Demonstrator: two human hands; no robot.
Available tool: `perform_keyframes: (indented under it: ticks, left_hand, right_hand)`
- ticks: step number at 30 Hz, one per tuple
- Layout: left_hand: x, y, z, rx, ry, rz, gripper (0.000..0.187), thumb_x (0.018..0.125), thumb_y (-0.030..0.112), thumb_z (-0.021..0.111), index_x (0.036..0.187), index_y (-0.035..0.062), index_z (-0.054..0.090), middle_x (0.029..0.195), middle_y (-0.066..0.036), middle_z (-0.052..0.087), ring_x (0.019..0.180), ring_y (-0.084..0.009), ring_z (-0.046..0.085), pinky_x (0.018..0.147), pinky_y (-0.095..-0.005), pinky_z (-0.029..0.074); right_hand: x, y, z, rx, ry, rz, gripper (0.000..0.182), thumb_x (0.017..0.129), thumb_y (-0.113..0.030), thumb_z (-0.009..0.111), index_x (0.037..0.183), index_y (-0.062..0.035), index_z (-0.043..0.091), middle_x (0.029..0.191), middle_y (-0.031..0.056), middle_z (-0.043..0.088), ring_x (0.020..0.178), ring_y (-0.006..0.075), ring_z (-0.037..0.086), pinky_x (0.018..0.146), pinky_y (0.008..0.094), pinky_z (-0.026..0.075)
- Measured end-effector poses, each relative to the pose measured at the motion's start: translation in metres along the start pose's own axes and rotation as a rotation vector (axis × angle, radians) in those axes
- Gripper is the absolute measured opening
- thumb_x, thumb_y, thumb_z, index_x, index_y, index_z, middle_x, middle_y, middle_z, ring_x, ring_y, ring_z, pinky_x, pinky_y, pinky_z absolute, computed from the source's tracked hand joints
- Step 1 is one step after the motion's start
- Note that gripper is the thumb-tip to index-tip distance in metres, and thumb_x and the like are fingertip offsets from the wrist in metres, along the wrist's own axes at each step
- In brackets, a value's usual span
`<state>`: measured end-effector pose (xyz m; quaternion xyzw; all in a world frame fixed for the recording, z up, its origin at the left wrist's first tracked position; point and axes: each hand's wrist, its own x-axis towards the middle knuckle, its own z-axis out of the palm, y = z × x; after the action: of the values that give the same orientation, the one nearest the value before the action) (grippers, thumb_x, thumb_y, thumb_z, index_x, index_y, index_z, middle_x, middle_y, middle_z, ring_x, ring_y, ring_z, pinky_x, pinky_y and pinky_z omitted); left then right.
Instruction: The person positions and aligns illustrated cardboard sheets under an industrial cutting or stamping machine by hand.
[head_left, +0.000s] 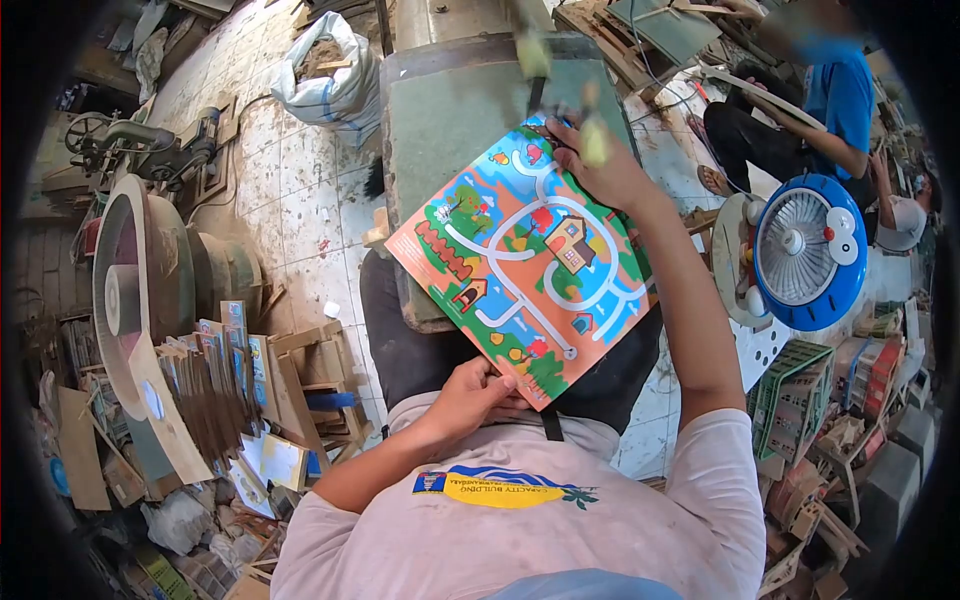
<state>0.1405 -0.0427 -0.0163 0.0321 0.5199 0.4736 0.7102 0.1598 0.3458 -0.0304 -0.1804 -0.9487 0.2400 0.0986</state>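
A square, brightly printed maze board [520, 230] with white winding tracks, a house and trees lies tilted across the green work surface [450, 110] and over my lap. My left hand [475, 402] pinches its near edge, the thumb on top and other fingers partly hidden beneath. At the far right edge, my right hand [610, 180] grips the board, its fingers around the far corner. A blurred yellow-green thing [595, 140] shows in front of that hand and hides part of it; I cannot make out its kind.
A blue fan [808, 252] stands at the right, near a seated person in a blue shirt [840, 100]. On the left are a large wheel-shaped machine [125, 290], stacked boards [205, 375] and a white sack [325, 80]. Green crates [790, 400] stand at lower right.
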Motion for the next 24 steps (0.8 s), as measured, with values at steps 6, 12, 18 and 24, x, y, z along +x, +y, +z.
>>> perform_keyframes:
  ticks: [6,12,18,24]
  left_hand:
    - [-0.005,-0.008,-0.022,0.030,0.039,0.184,0.035,0.110,0.021,0.061,0.132,-0.0046,0.055,0.117,-0.014,0.072,0.102,-0.0222,0.076,0.089,-0.0367,0.065]
    - [-0.019,0.005,-0.045,0.121,0.182,0.203,0.023,0.109,0.019,0.062,0.118,-0.0031,0.061,0.106,-0.011,0.074,0.088,-0.0178,0.076,0.079,-0.0335,0.064]
    - [-0.022,0.015,-0.065,0.170,0.268,0.276,0.019,0.110,0.014,0.060,0.113,-0.0050,0.063,0.098,-0.010,0.075,0.083,-0.0171,0.076,0.075,-0.0301,0.063]
    - [-0.026,0.036,-0.104,0.320,0.366,0.422,0.017,0.109,0.013,0.060,0.112,-0.0026,0.066,0.092,-0.004,0.074,0.075,-0.0069,0.068,0.067,-0.0245,0.055]
  right_hand:
    - [-0.006,0.006,0.000,-0.154,0.059,-0.138,0.047,0.105,-0.025,0.062,0.150,-0.0108,0.060,0.163,0.0123,0.050,0.150,0.0382,0.045,0.123,0.0455,0.037]
    - [-0.012,0.014,0.005,-0.067,0.003,-0.123,0.046,0.105,-0.021,0.062,0.149,-0.0098,0.061,0.165,0.0106,0.047,0.154,0.0408,0.039,0.125,0.0470,0.036]
    - [-0.021,0.009,0.001,-0.060,0.064,-0.132,0.043,0.106,-0.021,0.061,0.146,-0.0061,0.062,0.164,0.0109,0.049,0.152,0.0400,0.043,0.123,0.0462,0.039]
    - [-0.034,-0.002,0.007,-0.034,0.089,-0.040,0.045,0.107,-0.024,0.060,0.147,-0.0047,0.061,0.164,0.0121,0.049,0.150,0.0450,0.042,0.121,0.0480,0.041]
